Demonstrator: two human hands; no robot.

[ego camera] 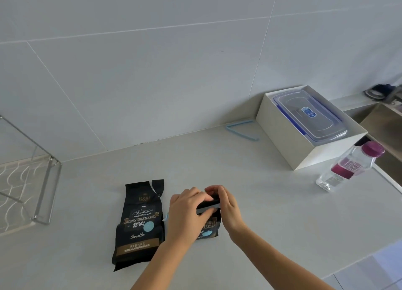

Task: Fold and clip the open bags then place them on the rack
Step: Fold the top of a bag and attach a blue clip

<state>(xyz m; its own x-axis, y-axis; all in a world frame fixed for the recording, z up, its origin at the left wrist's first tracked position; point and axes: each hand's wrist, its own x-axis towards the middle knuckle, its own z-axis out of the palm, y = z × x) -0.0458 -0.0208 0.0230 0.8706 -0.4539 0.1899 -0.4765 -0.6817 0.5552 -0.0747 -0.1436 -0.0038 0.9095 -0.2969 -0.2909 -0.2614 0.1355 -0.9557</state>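
Note:
Two black coffee bags lie on the pale counter. The left bag (139, 224) lies flat with its torn top open and unfolded. Both my hands hold the right bag (206, 231) at its top, which is folded down into a thick roll. My left hand (187, 211) presses on the fold from the left, my right hand (226, 209) grips it from the right. A light blue clip end (166, 217) pokes out beside my left hand. Another light blue clip (241, 129) lies open near the wall. The wire rack (43, 189) stands at the far left.
A white box (304, 146) holding a clear lidded container (311, 115) sits at the back right. A clear bottle (350, 165) with a purple cap stands in front of it. A sink edge (382, 124) runs along the right.

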